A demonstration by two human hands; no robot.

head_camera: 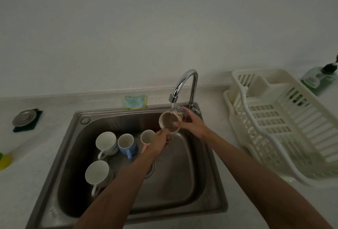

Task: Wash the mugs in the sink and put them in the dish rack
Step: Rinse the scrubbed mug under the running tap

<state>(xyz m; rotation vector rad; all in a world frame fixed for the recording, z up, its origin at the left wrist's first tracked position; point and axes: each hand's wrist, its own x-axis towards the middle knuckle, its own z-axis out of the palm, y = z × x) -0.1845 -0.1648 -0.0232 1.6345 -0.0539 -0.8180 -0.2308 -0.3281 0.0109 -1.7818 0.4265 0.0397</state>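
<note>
While the tap runs, step: rinsing one mug under the stream. Judged early in the task, since four mugs wait and none shows in the rack.
Held mug: cream ceramic mug with a printed outside [169, 121], tilted with its mouth toward the camera, right under the spout of the curved chrome faucet [184, 84], above the stainless steel sink [182, 174].
Right hand [192, 123]: fingers wrapped round the mug's body, thumb lying over the rim.
Left hand [161, 141]: fingers curled at the mug's lower edge, gripping it. Rim or handle, cannot tell.
Waiting mugs: large white mug [106, 142], blue mug [126, 142], small pink-handled mug [147, 136], second white mug [97, 173]. All stand upright on the sink floor, left side.
Dish rack: white slatted plastic dish rack [285, 124] on the desk, just beside the sink's right edge.
Handling: ceramic, so stiff and likely weighty. Wet, so slippery. Would chip if knocked on faucet or steel. Best taken round the body with the whole hand, or through the handle, not by a rim pinch alone.
Other: yellow-and-blue sponge [135, 102] behind the sink, round metal drain plug [24, 118] on the desk at left.
</note>
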